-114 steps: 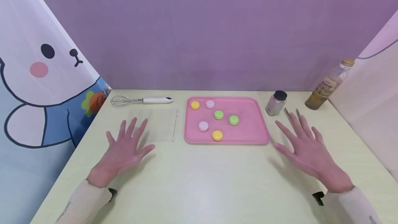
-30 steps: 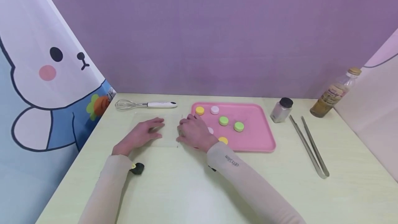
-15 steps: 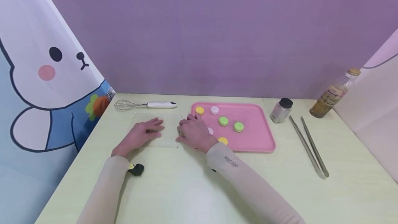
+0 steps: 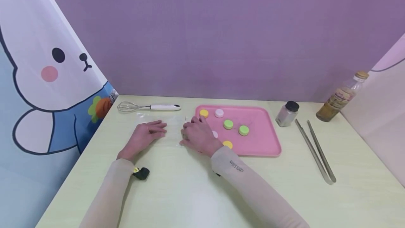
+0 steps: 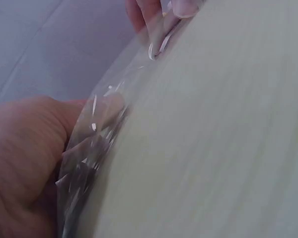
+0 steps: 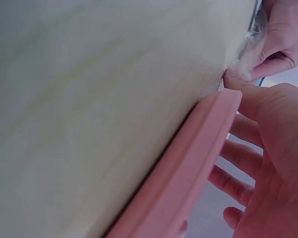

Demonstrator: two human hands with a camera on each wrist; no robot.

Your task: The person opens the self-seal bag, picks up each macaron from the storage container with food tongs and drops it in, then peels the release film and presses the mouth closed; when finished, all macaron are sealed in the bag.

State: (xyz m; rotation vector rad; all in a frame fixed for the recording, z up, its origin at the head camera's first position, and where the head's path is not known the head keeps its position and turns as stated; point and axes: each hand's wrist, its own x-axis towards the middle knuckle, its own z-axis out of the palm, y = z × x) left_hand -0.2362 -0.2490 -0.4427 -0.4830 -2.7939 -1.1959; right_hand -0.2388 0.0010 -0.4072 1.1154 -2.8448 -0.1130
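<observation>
A clear plastic bag (image 4: 174, 133) lies flat on the table, left of the pink tray (image 4: 259, 147). My left hand (image 4: 147, 136) pinches the bag, whose film is crumpled around the thumb in the left wrist view. At the bag's right edge, my right hand (image 4: 197, 134) pinches the plastic between thumb and fingers, beside the tray's left rim. Small round macarons sit on the tray: a yellow macaron (image 4: 204, 113), a lilac macaron (image 4: 219, 113), a green macaron (image 4: 228, 124) and several more. The right hand partly covers another lilac one.
Behind the bag lies a whisk (image 4: 162, 107) with a white handle. To the tray's right stand a black-capped jar (image 4: 286, 114) and a tilted-looking glass bottle (image 4: 340, 97) of brown liquid. Metal tongs (image 4: 321, 157) lie in front of them.
Both hands have come in from the sides to the plastic bag, uncovering the tongs. Over the last half second the bag has wrinkled and lifted slightly; the hands have hardly moved.
</observation>
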